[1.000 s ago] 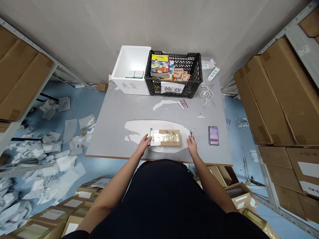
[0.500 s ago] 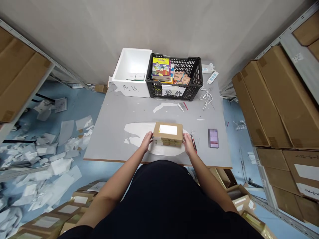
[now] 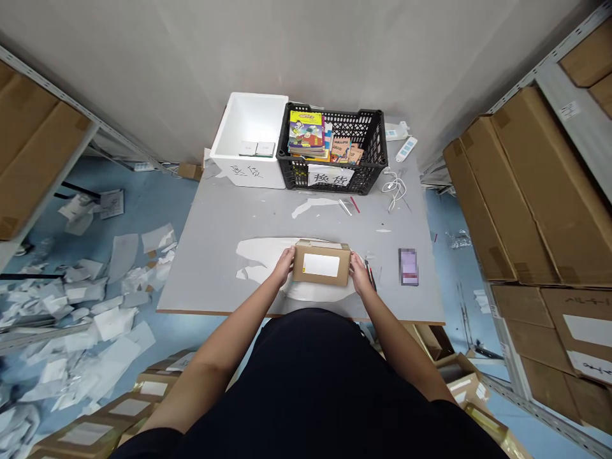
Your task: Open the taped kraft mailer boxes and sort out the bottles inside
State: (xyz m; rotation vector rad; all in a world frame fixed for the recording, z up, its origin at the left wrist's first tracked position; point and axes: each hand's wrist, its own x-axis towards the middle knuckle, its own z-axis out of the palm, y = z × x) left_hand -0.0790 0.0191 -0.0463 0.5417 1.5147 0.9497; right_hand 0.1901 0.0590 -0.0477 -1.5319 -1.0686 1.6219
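Between my two hands is a small brown cardboard box, its face with a white label turned toward me. My left hand grips its left end, and my right hand holds the right end. Under the box, a worn white patch marks the grey table. Dark pen-like tools with some red lie just right of my right hand. Farther right is a phone with a blurred screen.
At the table's back stand a white foam bin and a black crate with books. A white cable and a power strip lie at the back right. Cartons fill the right shelf; paper scraps litter the left floor.
The box has been tilted between my hands, so its labelled face now shows more fully and the taped front side is no longer visible. Both hands have kept hold of it.
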